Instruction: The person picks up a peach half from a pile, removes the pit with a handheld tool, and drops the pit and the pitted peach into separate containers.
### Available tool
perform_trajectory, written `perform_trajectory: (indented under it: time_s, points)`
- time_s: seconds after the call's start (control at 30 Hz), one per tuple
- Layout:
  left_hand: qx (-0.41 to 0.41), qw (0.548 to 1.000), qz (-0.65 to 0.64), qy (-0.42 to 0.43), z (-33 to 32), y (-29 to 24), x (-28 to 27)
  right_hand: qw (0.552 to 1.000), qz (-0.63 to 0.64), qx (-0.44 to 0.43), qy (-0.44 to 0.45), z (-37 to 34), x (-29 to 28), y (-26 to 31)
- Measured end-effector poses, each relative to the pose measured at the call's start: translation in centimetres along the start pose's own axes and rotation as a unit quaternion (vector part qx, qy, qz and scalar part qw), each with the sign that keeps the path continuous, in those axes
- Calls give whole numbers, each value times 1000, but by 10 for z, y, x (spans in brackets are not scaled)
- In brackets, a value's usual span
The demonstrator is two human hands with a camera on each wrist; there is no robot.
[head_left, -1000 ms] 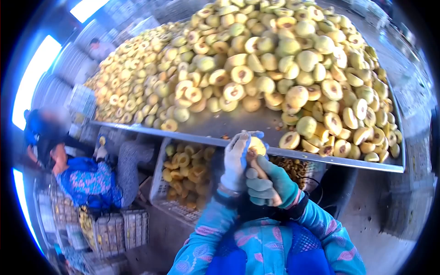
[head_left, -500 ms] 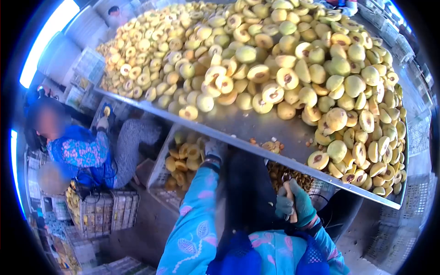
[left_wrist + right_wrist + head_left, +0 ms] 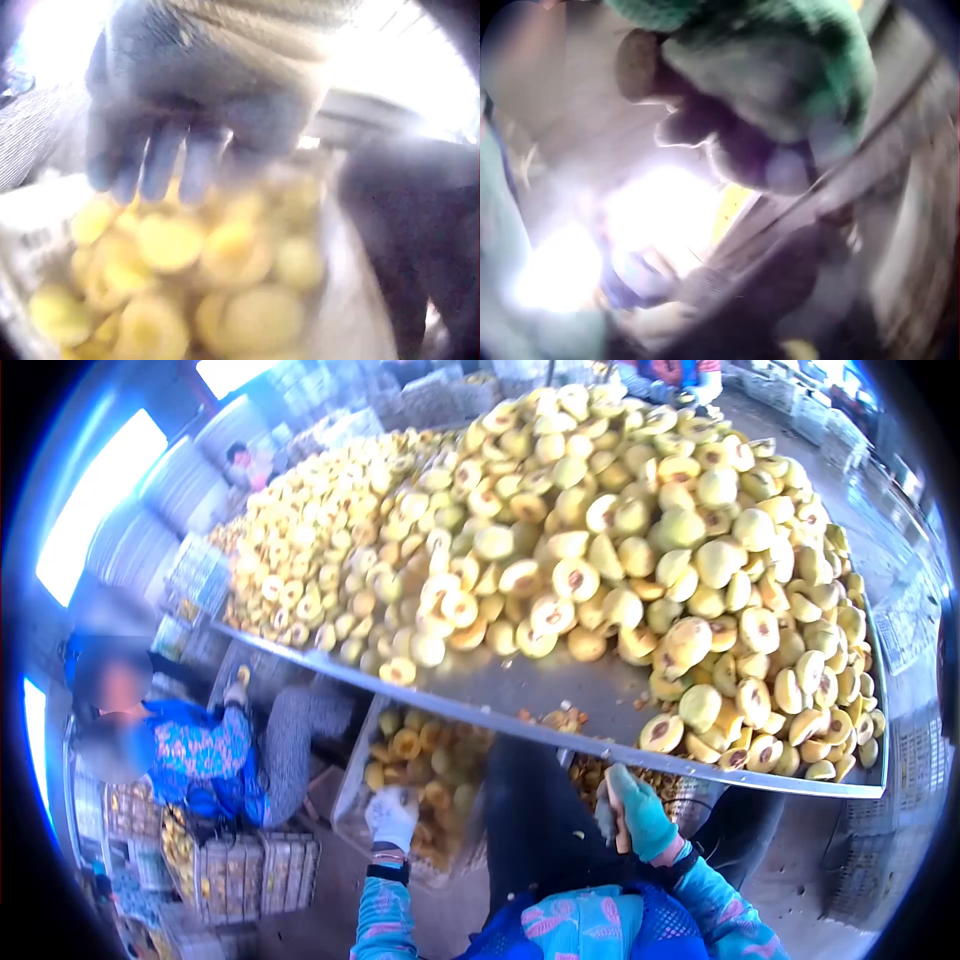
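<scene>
Peach halves point(image 3: 577, 578), many dark-centred, are heaped on the metal bench point(image 3: 590, 682), so much pitting is judged left. Finished-looking halves point(image 3: 435, 763) are gathered in the crate point(image 3: 352, 785), where the left hand point(image 3: 392, 817) is poised, fingers loosely extended, apparently empty. A wooden-handled tool point(image 3: 622, 838) is gripped by the right hand point(image 3: 645, 815).

Fruit halves point(image 3: 576, 578) in crate point(image 3: 352, 788), on table point(image 3: 590, 690)
</scene>
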State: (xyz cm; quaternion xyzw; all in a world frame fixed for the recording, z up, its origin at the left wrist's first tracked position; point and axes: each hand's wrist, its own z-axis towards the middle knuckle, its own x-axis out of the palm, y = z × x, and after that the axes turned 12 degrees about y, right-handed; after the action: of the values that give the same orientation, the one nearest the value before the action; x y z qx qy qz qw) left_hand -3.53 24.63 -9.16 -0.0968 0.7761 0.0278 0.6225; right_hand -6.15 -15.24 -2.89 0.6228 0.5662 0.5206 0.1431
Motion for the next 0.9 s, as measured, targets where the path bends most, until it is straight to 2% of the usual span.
perform_trajectory:
  time_s: [0.03,0.1,0.13,0.17,0.23,0.3,0.4,0.47,0.5,0.53,0.57,0.6,0.63,0.67,0.7,0.73,0.9]
  points:
    - [72,982,-72,-158,15,-43,-38,1000,-2,-21,-5,-2,1,8]
    - [222,928,-185,-236,47,-138,-111,999,39,27,3,-13,16,23]
    - [263,909,-146,-288,67,-180,-127,999,39,17,5,-17,17,25]
    - [289,907,-157,-262,93,-215,-132,999,38,3,0,-19,15,23]
    - [387,878,-105,-263,135,-278,-126,998,20,-54,3,-17,11,10]
    - [281,955,-43,-88,147,-311,-110,996,64,-56,-11,-19,3,4]
    - [282,958,-48,-34,152,-309,-109,988,130,-76,-22,-24,-5,0]
    - [272,961,-56,-16,143,-305,-108,983,80,-160,-48,-19,-2,9]
    - [262,953,-149,11,122,-301,-119,984,87,-150,-50,-17,0,11]
    - [282,906,-312,53,119,-293,-108,974,-70,-195,-92,-11,1,16]
    - [291,831,-466,89,113,-283,-96,936,-226,-236,-129,-6,3,21]
    - [304,749,-574,133,92,-280,-97,938,-222,-234,-129,1,6,25]
    - [307,659,-666,168,68,-276,-96,916,-288,-242,-140,8,10,29]
    - [271,622,-708,197,42,-278,-101,890,-354,-246,-151,12,12,31]
    - [233,580,-747,226,23,-279,-101,892,-352,-238,-154,15,14,34]
    - [264,589,-739,191,18,-279,-90,888,-360,-232,-165,18,15,36]
    - [262,606,-735,154,-10,-284,-80,869,-376,-243,-213,18,10,23]
